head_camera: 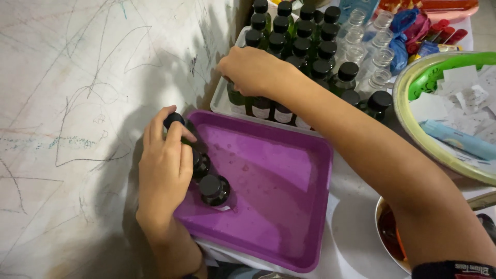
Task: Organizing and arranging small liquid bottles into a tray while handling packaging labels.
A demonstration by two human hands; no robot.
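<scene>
— Where do the bottles sit?
— Three dark capped glass bottles (214,190) stand in the purple plastic tray's (289,206) left side; the clear plastic crate (221,98) of bottles lies behind it.
— And right?
— A round yellow-rimmed basin (413,129).

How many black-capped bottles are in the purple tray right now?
3. One stands free near the tray's left side, one sits beside it under the left hand, and one is held at the tray's top-left corner. The hand may hide more.

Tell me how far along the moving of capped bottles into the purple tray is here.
Early. Three black-capped bottles stand at the purple tray's left edge, the rest of it bare and wet. The left hand rests on two of them; the right hand reaches into the white tray, where many capped bottles remain. Uncapped clear bottles stand behind.
</scene>
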